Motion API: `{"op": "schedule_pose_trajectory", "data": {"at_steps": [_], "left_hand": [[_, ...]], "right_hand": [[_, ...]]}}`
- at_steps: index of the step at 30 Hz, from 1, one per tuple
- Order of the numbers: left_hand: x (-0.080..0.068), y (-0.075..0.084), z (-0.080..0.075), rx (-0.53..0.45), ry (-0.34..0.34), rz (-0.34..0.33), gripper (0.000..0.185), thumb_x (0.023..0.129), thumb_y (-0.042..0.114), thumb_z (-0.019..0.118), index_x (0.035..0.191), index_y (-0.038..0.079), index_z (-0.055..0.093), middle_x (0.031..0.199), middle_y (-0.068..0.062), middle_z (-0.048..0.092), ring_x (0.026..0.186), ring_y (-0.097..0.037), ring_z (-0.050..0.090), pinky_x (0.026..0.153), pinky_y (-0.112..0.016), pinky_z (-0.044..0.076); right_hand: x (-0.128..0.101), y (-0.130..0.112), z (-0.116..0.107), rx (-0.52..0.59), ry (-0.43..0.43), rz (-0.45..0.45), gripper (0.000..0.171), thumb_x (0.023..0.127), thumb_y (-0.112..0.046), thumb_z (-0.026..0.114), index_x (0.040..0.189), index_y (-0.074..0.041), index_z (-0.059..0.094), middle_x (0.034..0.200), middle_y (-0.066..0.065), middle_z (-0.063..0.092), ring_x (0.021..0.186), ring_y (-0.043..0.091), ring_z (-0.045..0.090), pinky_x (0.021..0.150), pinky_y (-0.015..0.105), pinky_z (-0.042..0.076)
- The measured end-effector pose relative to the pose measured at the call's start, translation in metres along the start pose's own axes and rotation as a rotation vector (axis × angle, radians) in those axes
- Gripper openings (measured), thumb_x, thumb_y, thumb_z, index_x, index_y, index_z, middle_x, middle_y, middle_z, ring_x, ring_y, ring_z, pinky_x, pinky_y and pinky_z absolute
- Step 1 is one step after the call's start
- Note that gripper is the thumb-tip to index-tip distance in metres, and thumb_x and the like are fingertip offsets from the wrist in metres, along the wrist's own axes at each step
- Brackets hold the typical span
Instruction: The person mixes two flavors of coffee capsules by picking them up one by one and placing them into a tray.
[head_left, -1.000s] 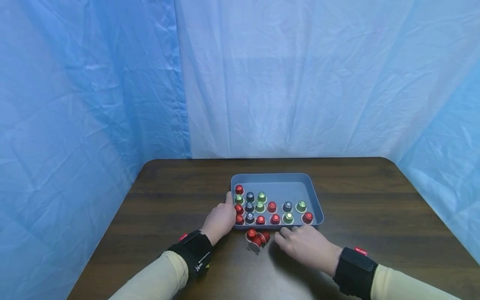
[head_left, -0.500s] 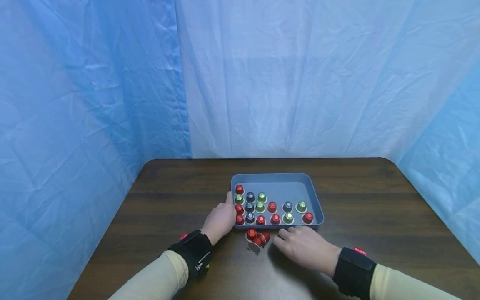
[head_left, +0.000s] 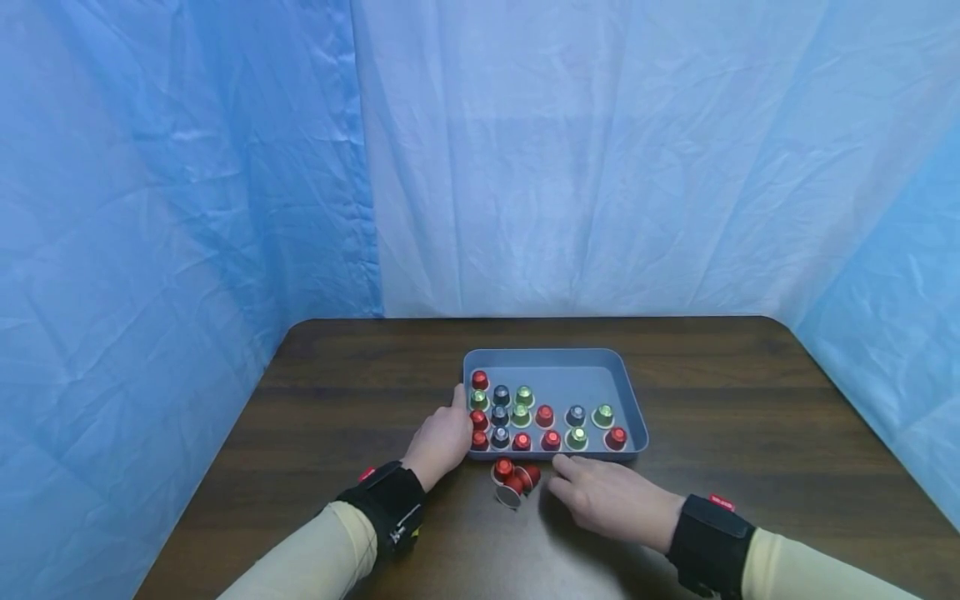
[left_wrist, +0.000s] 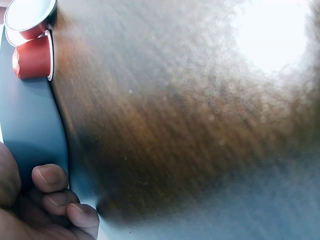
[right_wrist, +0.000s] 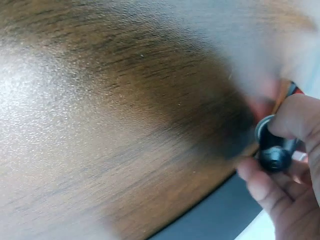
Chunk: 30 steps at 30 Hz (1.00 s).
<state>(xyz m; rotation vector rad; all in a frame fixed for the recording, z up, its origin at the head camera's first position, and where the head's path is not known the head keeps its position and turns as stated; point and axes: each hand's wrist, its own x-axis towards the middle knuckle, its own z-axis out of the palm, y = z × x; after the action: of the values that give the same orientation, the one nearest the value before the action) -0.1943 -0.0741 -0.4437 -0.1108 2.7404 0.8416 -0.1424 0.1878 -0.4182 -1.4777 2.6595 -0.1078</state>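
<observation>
My right hand (head_left: pixel 611 498) lies low on the table (head_left: pixel 750 417), lower centre of the head view. In the right wrist view its fingers (right_wrist: pixel 260 182) curl round a dark capsule (right_wrist: pixel 272 152), pinching it at the frame's right edge. My left hand (head_left: pixel 442 437) sits left of centre, fingers (left_wrist: pixel 50 178) curled on the near-left rim of the blue tray (head_left: pixel 630 400). By my judgement the sorting is well on: red, green and dark capsules stand in rows inside the tray, filling its left and near parts. Left over are the three loose red capsules (head_left: pixel 513 477) clustered on the table just below the tray, between my hands, plus the one I hold.
</observation>
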Motion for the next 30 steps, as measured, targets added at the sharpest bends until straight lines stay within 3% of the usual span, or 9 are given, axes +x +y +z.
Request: {"op": "schedule_pose_trajectory", "data": {"at_steps": [3,7,12,16,24,30], "left_hand": [[0.001,0.000,0.000,-0.008,-0.007,0.001,0.072,0.107,0.031,0.054,0.163,0.007,0.016,0.105,-0.013,0.065,0.085,-0.025,0.065,0.062,-0.034,0.053],[0.000,0.000,0.000,-0.001,-0.003,0.007,0.072,0.107,0.031,0.054,0.163,0.007,0.017,0.109,-0.013,0.066,0.093,-0.026,0.068,0.069,-0.036,0.057],[-0.002,0.000,-0.001,0.004,0.002,0.017,0.072,0.106,0.032,0.054,0.163,0.007,0.017,0.114,-0.013,0.067,0.099,-0.027,0.068,0.073,-0.036,0.058],[-0.003,0.000,-0.001,0.006,0.000,0.015,0.072,0.106,0.031,0.055,0.163,0.007,0.017,0.111,-0.012,0.067,0.097,-0.026,0.069,0.073,-0.035,0.058],[-0.004,-0.001,-0.001,0.009,0.008,0.030,0.073,0.106,0.031,0.056,0.162,0.007,0.017,0.119,-0.012,0.067,0.105,-0.027,0.069,0.087,-0.042,0.058],[-0.002,0.001,-0.001,0.020,0.009,0.022,0.071,0.106,0.030,0.055,0.162,0.007,0.019,0.114,-0.014,0.068,0.101,-0.028,0.070,0.080,-0.041,0.059]], "right_hand": [[-0.002,0.001,0.001,-0.003,0.030,-0.017,0.031,0.091,-0.022,0.080,0.120,-0.016,0.072,0.091,-0.009,0.057,0.079,-0.001,0.055,0.075,0.018,0.054],[-0.002,0.002,0.003,0.024,0.065,-0.032,0.038,0.089,-0.020,0.081,0.125,-0.016,0.068,0.095,-0.010,0.063,0.086,0.000,0.062,0.079,0.019,0.055],[-0.002,0.003,0.002,0.110,0.040,0.007,0.029,0.091,-0.016,0.078,0.111,-0.020,0.058,0.090,-0.015,0.060,0.083,-0.001,0.061,0.076,0.021,0.055],[-0.002,0.002,0.000,0.091,0.013,0.033,0.026,0.091,-0.017,0.077,0.103,-0.020,0.055,0.085,-0.015,0.056,0.076,-0.001,0.056,0.071,0.020,0.053],[-0.001,0.001,-0.006,0.061,-0.031,0.031,0.024,0.089,-0.018,0.080,0.098,-0.021,0.058,0.085,-0.014,0.056,0.076,-0.002,0.056,0.071,0.019,0.053],[-0.002,0.002,-0.011,0.060,-0.030,-0.003,0.023,0.088,-0.016,0.081,0.101,-0.019,0.063,0.087,-0.013,0.057,0.078,-0.002,0.054,0.069,0.017,0.051]]}}
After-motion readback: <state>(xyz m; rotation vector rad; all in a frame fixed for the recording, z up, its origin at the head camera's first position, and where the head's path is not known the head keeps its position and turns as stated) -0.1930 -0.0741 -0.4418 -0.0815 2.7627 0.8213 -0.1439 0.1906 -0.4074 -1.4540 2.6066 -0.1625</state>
